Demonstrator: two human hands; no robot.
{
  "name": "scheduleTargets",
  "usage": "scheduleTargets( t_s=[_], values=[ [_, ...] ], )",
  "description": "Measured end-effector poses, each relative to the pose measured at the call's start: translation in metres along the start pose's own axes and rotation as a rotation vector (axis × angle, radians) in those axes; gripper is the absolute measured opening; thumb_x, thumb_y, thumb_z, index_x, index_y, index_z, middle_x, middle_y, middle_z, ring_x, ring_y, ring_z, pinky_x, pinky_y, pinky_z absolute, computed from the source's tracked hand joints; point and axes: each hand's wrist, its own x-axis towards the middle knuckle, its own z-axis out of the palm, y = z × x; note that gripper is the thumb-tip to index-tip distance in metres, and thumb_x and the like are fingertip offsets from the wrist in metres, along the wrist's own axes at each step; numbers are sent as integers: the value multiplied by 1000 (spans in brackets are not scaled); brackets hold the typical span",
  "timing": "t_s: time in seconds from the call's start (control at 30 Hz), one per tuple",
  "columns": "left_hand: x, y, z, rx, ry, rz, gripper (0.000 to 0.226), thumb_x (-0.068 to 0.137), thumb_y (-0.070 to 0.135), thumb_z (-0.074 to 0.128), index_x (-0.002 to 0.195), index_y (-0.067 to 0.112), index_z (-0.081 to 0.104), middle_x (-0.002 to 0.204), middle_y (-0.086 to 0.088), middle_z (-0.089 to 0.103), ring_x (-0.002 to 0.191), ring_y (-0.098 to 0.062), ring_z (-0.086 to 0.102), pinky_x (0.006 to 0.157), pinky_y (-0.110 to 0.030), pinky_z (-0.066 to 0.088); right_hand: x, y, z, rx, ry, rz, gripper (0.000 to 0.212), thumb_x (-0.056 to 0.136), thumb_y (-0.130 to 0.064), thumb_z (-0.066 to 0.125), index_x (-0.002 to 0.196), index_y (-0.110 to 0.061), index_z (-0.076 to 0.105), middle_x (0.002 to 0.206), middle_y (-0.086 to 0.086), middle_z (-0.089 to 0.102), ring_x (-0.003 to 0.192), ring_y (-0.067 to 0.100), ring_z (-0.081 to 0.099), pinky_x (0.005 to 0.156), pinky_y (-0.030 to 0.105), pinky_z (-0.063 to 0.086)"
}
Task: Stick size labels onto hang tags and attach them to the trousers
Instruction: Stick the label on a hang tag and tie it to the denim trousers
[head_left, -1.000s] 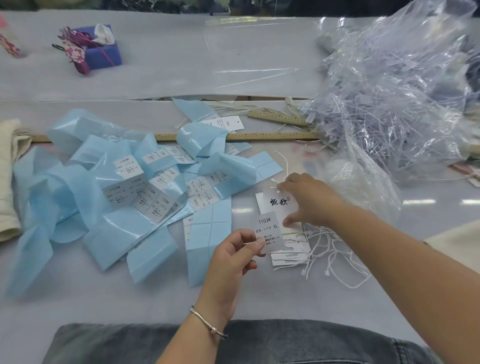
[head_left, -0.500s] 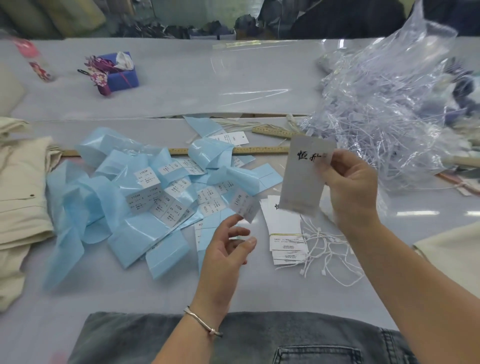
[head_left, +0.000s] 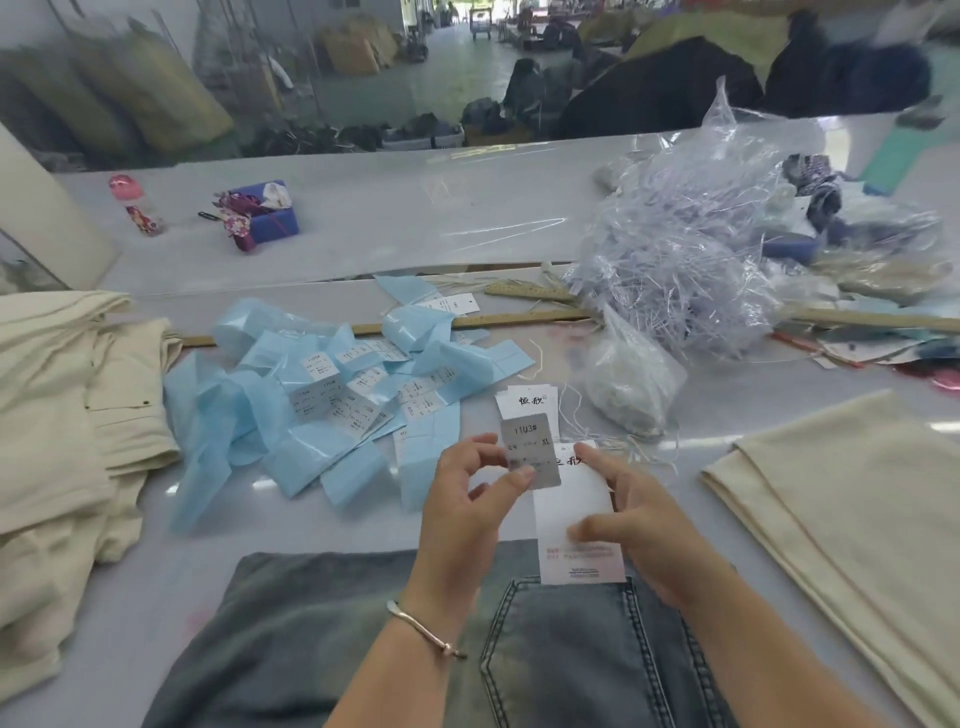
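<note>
My left hand (head_left: 467, 504) pinches a grey size label (head_left: 530, 449) printed 1103# XL between thumb and fingers, its lower edge over the top left of a white hang tag (head_left: 574, 514). My right hand (head_left: 636, 525) holds that tag, thumb across its front and fingers behind. Both sit above grey denim trousers (head_left: 545, 660) lying at the table's near edge. A stack of white hang tags (head_left: 527, 400) lies just beyond, with loose white strings (head_left: 613, 441) beside it. Blue backing sheets with more labels (head_left: 343, 395) are heaped to the left.
Cream trousers are piled at the left (head_left: 57, 415) and folded cream cloth lies at the right (head_left: 857, 519). A clear bag of plastic fasteners (head_left: 691, 260) bulges at the back right. Wooden rulers (head_left: 493, 319) cross the table. A purple box (head_left: 270, 213) stands far left.
My right hand brought the hang tag down from in front of the bag to above the denim. My left hand raised the label against the tag's top. The view tilted up.
</note>
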Motion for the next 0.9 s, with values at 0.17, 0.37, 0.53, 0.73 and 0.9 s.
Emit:
scheduleTargets(
  t_s=[0.17,0.37,0.53,0.73,0.9],
  values=[
    [-34,9,15,164,18,-16,13,79,20,77,85,19,66,121,12,57,104,11,54,88,-17,40,-36,0,5,-112,15,-109,104,65,8,78,151,-17,25,131,6,60,111,26,63,97,53,49],
    [-74,11,20,37,5,62,91,77,9,79,144,45,28,102,1,70,89,-10,70,70,-24,57,-82,-4,10,-153,-21,-363,106,70,7,74,149,-37,20,135,6,56,115,22,62,90,48,54],
    [-94,3,31,121,38,171,99,82,6,75,153,37,12,76,-5,72,74,-19,70,75,-35,59,-112,4,7,-82,129,-364,90,83,-3,70,151,-33,20,100,10,73,88,30,71,76,52,58],
    [-120,-5,53,328,201,447,99,75,17,82,150,31,19,70,6,53,62,-9,55,61,-13,45,-131,10,9,-294,403,-402,15,85,-9,67,88,-18,55,69,1,71,59,15,67,52,34,54],
    [-125,-1,65,5,-64,284,98,70,25,79,147,36,19,67,5,57,64,-8,57,65,-19,51,-143,5,9,-254,90,-418,21,78,0,65,85,-9,48,68,1,53,62,10,47,59,31,41]
  ],
)
